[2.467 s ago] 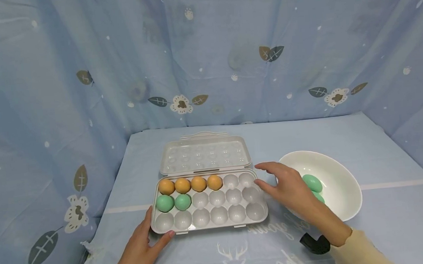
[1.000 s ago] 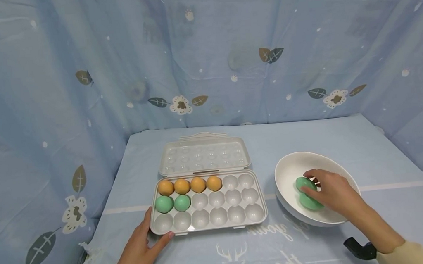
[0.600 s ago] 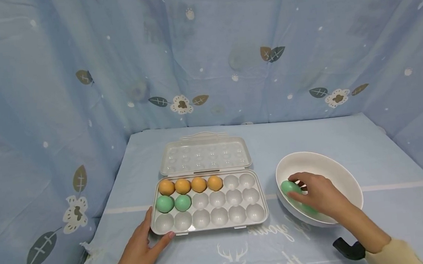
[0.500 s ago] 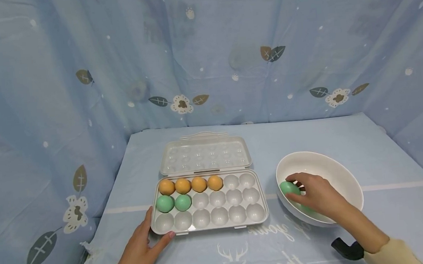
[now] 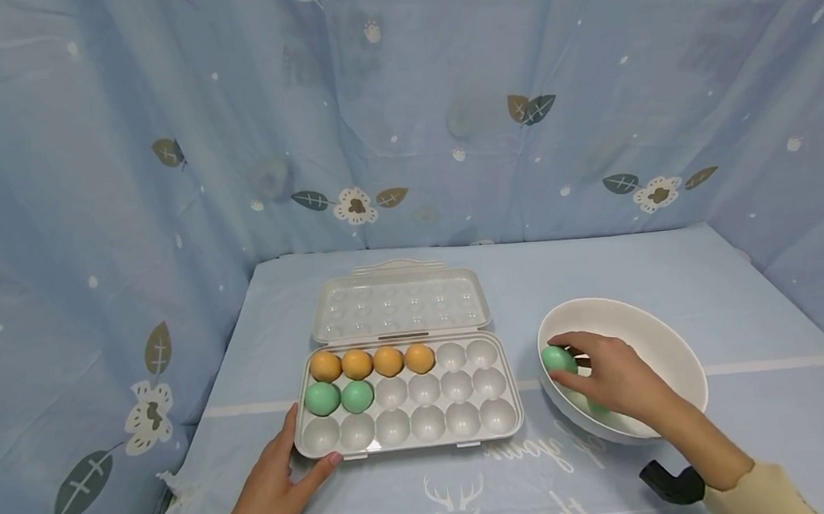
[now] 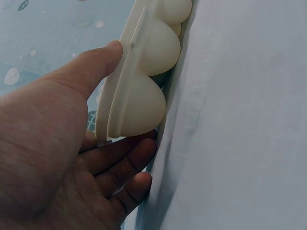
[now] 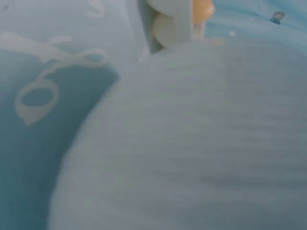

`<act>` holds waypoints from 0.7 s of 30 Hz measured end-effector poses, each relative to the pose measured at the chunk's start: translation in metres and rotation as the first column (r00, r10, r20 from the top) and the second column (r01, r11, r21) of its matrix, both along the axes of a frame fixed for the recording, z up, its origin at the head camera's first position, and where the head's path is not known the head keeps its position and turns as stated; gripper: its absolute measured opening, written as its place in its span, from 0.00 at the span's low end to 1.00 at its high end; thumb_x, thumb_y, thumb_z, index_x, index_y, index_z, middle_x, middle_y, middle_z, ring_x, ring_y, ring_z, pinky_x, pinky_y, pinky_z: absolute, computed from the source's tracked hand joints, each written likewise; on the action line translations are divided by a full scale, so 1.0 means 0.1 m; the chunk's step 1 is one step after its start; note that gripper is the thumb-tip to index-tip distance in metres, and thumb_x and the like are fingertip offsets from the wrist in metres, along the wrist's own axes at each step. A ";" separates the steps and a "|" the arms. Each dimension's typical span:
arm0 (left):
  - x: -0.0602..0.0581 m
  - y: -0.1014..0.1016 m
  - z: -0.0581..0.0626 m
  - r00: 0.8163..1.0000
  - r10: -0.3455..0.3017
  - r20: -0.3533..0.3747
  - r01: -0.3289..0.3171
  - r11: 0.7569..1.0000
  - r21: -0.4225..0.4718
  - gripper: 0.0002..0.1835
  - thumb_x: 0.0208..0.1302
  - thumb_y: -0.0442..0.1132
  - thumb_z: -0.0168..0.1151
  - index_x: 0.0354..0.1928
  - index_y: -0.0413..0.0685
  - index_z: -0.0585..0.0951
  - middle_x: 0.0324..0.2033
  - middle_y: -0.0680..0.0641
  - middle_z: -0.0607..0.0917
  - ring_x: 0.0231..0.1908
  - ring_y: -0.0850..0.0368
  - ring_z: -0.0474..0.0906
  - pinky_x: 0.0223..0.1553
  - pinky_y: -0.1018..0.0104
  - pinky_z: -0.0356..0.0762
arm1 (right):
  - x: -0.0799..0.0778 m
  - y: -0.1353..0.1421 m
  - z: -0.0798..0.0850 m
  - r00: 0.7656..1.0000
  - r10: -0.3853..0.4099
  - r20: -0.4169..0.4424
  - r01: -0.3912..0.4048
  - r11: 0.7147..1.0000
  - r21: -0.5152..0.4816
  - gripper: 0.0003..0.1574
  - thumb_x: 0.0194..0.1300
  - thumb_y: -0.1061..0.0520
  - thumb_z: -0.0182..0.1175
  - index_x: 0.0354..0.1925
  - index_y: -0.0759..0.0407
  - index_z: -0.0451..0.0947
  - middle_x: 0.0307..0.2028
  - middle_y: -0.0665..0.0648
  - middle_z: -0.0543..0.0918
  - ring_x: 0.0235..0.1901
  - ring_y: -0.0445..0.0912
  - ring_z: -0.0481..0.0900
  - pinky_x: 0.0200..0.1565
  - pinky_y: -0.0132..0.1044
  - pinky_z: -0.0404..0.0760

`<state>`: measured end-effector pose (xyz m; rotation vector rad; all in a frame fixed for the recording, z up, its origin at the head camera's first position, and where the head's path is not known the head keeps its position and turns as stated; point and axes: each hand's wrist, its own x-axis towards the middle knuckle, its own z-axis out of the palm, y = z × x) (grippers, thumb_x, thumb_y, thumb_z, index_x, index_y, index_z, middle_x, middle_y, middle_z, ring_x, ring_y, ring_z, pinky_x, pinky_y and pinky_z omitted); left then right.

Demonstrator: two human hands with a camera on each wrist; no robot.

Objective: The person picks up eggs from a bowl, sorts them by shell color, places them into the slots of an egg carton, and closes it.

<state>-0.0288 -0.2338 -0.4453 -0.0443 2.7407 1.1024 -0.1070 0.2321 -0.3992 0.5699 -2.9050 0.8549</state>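
Note:
An opened egg box (image 5: pixel 406 390) holds several orange eggs (image 5: pixel 388 361) in its back row. Two green eggs (image 5: pixel 339 397) occupy the left cups of the middle row. My left hand (image 5: pixel 269 488) grips the box's front left corner; in the left wrist view the thumb (image 6: pixel 103 60) lies against the rim and the fingers curl beneath the end cup. My right hand (image 5: pixel 613 374) pinches a green egg (image 5: pixel 558 359) between thumb and fingertips at the left side of the white bowl (image 5: pixel 662 350). Another green egg (image 5: pixel 596 406) shows in the bowl, partly hidden by this hand.
The box's translucent lid (image 5: pixel 400 305) lies folded back behind it. A black wrist-camera mount (image 5: pixel 671 485) sits under the right wrist. Behind the table hangs a blue patterned curtain (image 5: pixel 455 60). The bowl's pale wall (image 7: pixel 182 143) fills most of the right wrist view.
My right hand has gone from beside the egg box into the bowl, taken hold of a green egg, and brought it left to the bowl's rim. The left hand has stayed at the box corner.

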 end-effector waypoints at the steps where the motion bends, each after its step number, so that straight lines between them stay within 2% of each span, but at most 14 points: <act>1: 0.00 0.00 0.00 1.000 0.002 0.003 -0.002 1.000 -0.001 0.65 0.62 0.74 0.62 0.83 0.42 0.41 0.79 0.31 0.55 0.76 0.30 0.54 0.72 0.32 0.60 | -0.01 0.00 0.02 1.000 0.000 -0.007 0.000 1.000 -0.021 0.24 0.64 0.57 0.73 0.57 0.62 0.82 0.52 0.59 0.87 0.46 0.54 0.89 0.47 0.46 0.88; 12: -0.01 0.01 0.00 1.000 0.005 0.014 -0.005 1.000 -0.012 0.64 0.62 0.74 0.62 0.83 0.44 0.40 0.79 0.32 0.55 0.76 0.30 0.55 0.72 0.32 0.60 | -0.08 -0.12 0.15 0.989 -0.031 -0.144 0.012 0.992 -0.127 0.27 0.62 0.59 0.75 0.59 0.61 0.81 0.52 0.59 0.87 0.48 0.53 0.88 0.48 0.44 0.88; 16: -0.01 0.00 0.00 1.000 0.007 0.011 -0.007 1.000 -0.013 0.65 0.62 0.74 0.62 0.83 0.44 0.40 0.79 0.32 0.54 0.77 0.31 0.54 0.72 0.32 0.60 | -0.10 -0.26 0.20 0.988 -0.010 -0.151 -0.014 0.988 -0.156 0.27 0.63 0.57 0.75 0.59 0.61 0.81 0.51 0.59 0.87 0.48 0.53 0.88 0.48 0.44 0.88; 21: 0.00 0.00 0.00 1.000 0.003 -0.002 -0.003 1.000 0.003 0.64 0.63 0.72 0.63 0.83 0.45 0.40 0.79 0.32 0.54 0.77 0.32 0.54 0.72 0.32 0.59 | -0.10 -0.45 0.19 0.989 0.044 -0.140 -0.072 0.977 -0.202 0.26 0.64 0.57 0.74 0.59 0.60 0.81 0.50 0.56 0.88 0.47 0.51 0.88 0.49 0.42 0.88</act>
